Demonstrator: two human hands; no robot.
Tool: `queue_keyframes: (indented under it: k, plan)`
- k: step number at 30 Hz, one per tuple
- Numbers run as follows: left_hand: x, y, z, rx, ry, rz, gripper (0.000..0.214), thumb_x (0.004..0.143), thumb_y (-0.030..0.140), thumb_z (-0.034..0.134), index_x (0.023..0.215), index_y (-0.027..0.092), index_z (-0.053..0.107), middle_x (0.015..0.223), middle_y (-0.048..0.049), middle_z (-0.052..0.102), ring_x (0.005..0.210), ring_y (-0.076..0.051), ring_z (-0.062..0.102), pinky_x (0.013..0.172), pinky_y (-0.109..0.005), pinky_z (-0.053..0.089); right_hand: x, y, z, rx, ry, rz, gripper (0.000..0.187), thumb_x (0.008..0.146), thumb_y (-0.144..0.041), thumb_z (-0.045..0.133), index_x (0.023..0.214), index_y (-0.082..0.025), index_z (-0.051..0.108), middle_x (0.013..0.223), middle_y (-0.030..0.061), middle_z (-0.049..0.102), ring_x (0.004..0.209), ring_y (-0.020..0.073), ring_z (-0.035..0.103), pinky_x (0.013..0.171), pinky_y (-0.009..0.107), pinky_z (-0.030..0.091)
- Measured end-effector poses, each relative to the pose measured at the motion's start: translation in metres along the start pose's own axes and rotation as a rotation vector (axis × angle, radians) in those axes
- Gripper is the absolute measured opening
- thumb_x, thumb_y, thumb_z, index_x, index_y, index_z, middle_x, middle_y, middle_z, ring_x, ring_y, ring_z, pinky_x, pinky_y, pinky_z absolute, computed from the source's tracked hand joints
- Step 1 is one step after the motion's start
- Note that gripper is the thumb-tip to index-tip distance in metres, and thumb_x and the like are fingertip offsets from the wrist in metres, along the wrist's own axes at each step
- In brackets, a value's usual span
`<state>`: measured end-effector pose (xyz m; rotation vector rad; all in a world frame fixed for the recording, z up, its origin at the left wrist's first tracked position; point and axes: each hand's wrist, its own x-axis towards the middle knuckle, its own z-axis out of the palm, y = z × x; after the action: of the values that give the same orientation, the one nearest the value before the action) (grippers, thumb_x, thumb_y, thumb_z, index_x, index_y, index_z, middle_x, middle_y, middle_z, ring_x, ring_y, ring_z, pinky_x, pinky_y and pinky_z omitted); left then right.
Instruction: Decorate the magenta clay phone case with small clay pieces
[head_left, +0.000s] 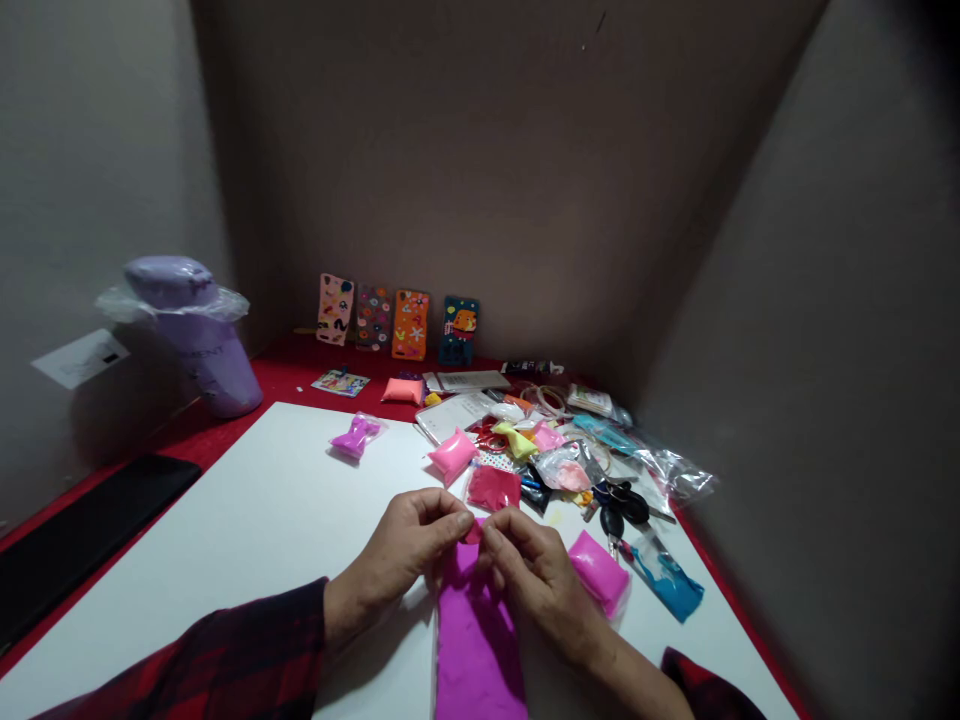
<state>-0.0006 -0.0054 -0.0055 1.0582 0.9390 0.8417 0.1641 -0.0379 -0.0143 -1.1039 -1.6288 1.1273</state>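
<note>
My left hand [409, 553] and my right hand [534, 572] meet over the white board [247, 530], and both pinch a small dark pink lump of clay [472, 531] between their fingertips. Right beneath them lies a long magenta slab [474, 640], a flat rectangle covered in clay, running toward me. A bag of dark pink clay [493, 487] lies just beyond my fingers. A bright pink bag [598, 571] rests beside my right wrist. Both sleeves are red and black plaid.
Several clay bags, keys [622, 505] and plastic wrappers clutter the board's far right. Decorated phone cases [410, 324] lean on the back wall. A purple container [196, 335] stands at the left on the red table, with a black flat object [82, 535] near it.
</note>
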Motion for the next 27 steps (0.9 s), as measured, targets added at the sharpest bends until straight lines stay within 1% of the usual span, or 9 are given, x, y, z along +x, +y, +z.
queue_keyframes:
  k: [4,7,10,14,17,19,21,23,27]
  plan:
    - [0.0001,0.0005,-0.0001,-0.001,-0.018,-0.004,0.033,0.073,0.043,0.07,0.068,0.012,0.059,0.045,0.0058,0.047,0.037,-0.005,0.043,0.037,-0.016,0.034,0.0006,0.0004,-0.0003,-0.041,0.041,-0.019,0.025,0.091,-0.034,0.05,0.074,-0.016,0.053,0.061,-0.0017,0.049,0.054,0.0103,0.044,0.049,0.021,0.037]
    - [-0.0004,0.0015,0.0001,-0.018,-0.007,0.005,0.033,0.077,0.044,0.067,0.073,0.012,0.06,0.052,0.0041,0.051,0.038,-0.005,0.042,0.038,-0.017,0.035,0.0007,0.0009,-0.0004,-0.049,0.075,-0.025,0.026,0.092,-0.034,0.049,0.073,-0.016,0.052,0.06,-0.0019,0.049,0.054,0.0102,0.044,0.049,0.022,0.036]
    - [-0.0003,0.0013,0.0002,-0.026,-0.008,-0.004,0.029,0.072,0.039,0.072,0.076,0.013,0.06,0.058,0.0032,0.055,0.042,-0.004,0.043,0.039,-0.016,0.035,0.0002,0.0009,-0.0006,-0.062,0.097,-0.03,0.027,0.092,-0.035,0.048,0.073,-0.016,0.052,0.06,-0.0015,0.05,0.054,0.0105,0.044,0.05,0.022,0.036]
    - [0.0002,0.0008,0.0002,-0.007,-0.027,-0.024,0.028,0.069,0.037,0.074,0.071,0.013,0.059,0.053,0.004,0.053,0.04,-0.005,0.042,0.038,-0.017,0.032,-0.0007,0.0005,-0.0004,-0.074,0.084,-0.02,0.027,0.092,-0.035,0.049,0.074,-0.016,0.054,0.061,-0.0017,0.049,0.054,0.0105,0.045,0.05,0.022,0.037]
    - [-0.0019,0.0023,0.001,0.07,-0.026,0.02,0.025,0.07,0.034,0.072,0.069,0.012,0.06,0.054,0.0034,0.054,0.043,-0.006,0.042,0.041,-0.017,0.032,-0.0003,0.0009,-0.0003,-0.036,0.103,-0.016,0.021,0.093,-0.034,0.048,0.085,-0.016,0.055,0.068,-0.0004,0.054,0.058,0.0111,0.052,0.053,0.022,0.041]
    - [-0.0043,0.0034,0.0015,0.142,-0.033,0.073,0.023,0.071,0.032,0.072,0.07,0.011,0.062,0.06,0.0012,0.057,0.05,-0.007,0.046,0.046,-0.018,0.035,0.0002,0.0007,-0.0004,-0.05,0.111,-0.034,0.018,0.092,-0.033,0.049,0.087,-0.017,0.055,0.073,0.0007,0.057,0.061,0.0118,0.054,0.054,0.022,0.042]
    - [-0.0061,0.004,0.0017,0.181,-0.044,0.109,0.022,0.073,0.031,0.07,0.071,0.011,0.063,0.065,-0.0003,0.058,0.057,-0.009,0.049,0.052,-0.019,0.038,0.0004,0.0002,-0.0005,-0.115,0.115,-0.058,0.019,0.091,-0.031,0.05,0.082,-0.016,0.057,0.072,0.0012,0.057,0.061,0.0124,0.053,0.055,0.022,0.042]
    - [-0.0065,0.0045,0.0016,0.184,-0.05,0.123,0.021,0.074,0.031,0.069,0.071,0.011,0.062,0.065,0.0002,0.057,0.059,-0.009,0.048,0.053,-0.019,0.038,0.0003,-0.0003,-0.0007,-0.163,0.122,-0.063,0.021,0.091,-0.031,0.051,0.076,-0.016,0.057,0.069,0.0012,0.056,0.06,0.0124,0.051,0.054,0.022,0.041]
    - [-0.0051,0.006,0.0013,0.172,-0.045,0.141,0.02,0.076,0.032,0.068,0.076,0.013,0.061,0.066,0.0013,0.055,0.055,-0.008,0.046,0.05,-0.02,0.037,0.0,0.001,-0.0012,-0.12,0.127,-0.032,0.023,0.091,-0.033,0.05,0.075,-0.016,0.055,0.066,0.0,0.053,0.057,0.0118,0.048,0.052,0.022,0.039]
